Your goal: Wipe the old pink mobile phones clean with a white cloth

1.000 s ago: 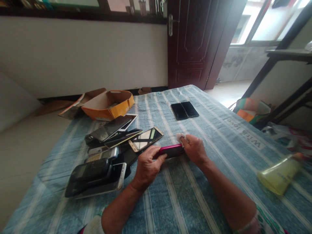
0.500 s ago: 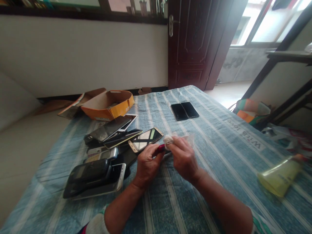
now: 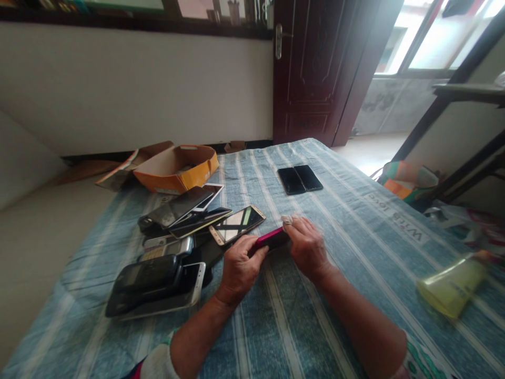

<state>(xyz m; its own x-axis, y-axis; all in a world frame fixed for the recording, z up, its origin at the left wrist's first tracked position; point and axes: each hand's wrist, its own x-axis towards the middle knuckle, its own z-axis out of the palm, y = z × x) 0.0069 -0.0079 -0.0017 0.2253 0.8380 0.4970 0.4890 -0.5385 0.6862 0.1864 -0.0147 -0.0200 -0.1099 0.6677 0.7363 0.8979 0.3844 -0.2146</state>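
Note:
Between thumb and fingers, my left hand (image 3: 241,266) grips one end of a phone with a magenta edge (image 3: 272,239). My right hand (image 3: 308,245) is closed on a crumpled whitish wipe (image 3: 288,220) at the phone's far end; part of the wipe is hidden under the fingers. A gold phone (image 3: 237,225) lies face up just beyond my left hand. Left of it is a loose pile of phones, with a black phone (image 3: 179,208), a silver keypad phone (image 3: 168,248) and a white-edged phone (image 3: 193,287) among them.
An open orange cardboard box (image 3: 175,176) stands at the table's back left. Two black phones (image 3: 300,179) lie side by side toward the back. A yellow translucent pouch (image 3: 452,284) is at the right. Striped blue cloth (image 3: 355,237) covers the table. Beyond it is a dark red door (image 3: 315,73).
My right hand has slid right along the phone with the wipe, uncovering more of the magenta edge. My left hand keeps its grip almost in the same place.

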